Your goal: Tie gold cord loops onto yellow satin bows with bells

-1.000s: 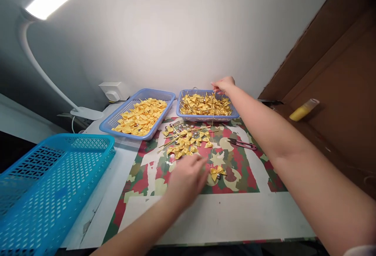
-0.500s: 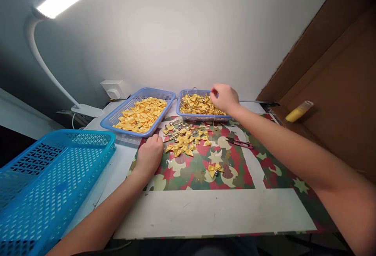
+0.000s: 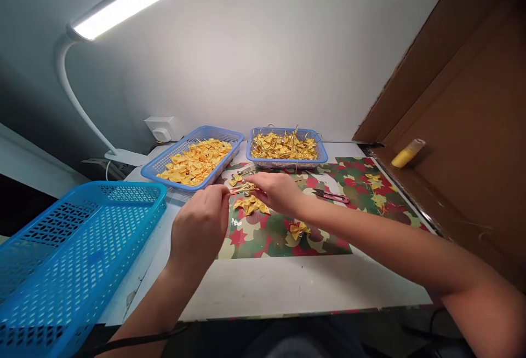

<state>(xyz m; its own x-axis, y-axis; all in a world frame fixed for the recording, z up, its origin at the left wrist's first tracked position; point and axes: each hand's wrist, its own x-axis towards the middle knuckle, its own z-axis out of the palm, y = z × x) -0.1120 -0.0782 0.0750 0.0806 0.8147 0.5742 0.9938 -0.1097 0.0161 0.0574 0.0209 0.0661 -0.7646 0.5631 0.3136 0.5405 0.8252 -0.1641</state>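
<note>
My left hand is closed at the left side of a small pile on the patterned sheet, its fingertips pinching the ends of some gold cords. My right hand reaches over the same pile from the right. Its fingers are bent round the cords near the small silver bells, and the fingertips are partly hidden. Yellow ribbon bows lie just below the cords. A single bow sits closer to me, under my right forearm.
At the back stand a blue basket of yellow bows and another blue basket of corded bows. An empty-looking turquoise basket is at left, under a lamp. Pink thread snips lie right of my hand. Cardboard walls the right side.
My right hand has come down from the right blue basket to the pile. My left hand has lifted slightly and holds cord ends there. The view has shifted a little.
</note>
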